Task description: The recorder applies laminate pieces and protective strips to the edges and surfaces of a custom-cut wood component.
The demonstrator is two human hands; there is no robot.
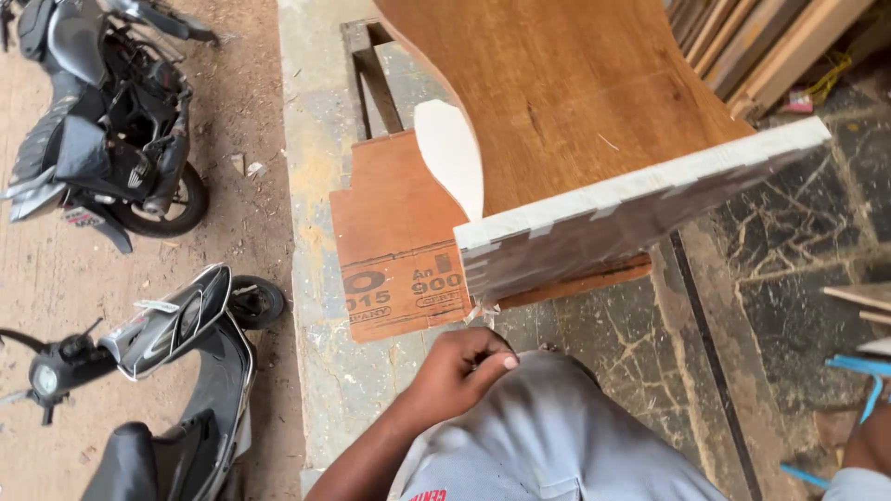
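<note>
The left hand (461,368) is curled shut, pinching a thin clear strip (484,315) at the board's (575,102) six-o'clock edge; the right grip stays unseen.

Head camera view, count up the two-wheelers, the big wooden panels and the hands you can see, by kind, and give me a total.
Two-wheelers: 2, a dark motorcycle and a scooter
Wooden panels: 2, a curved-edge board and a printed plywood sheet lying flat under it
Hands: 1, the left hand
Total: 5
</note>
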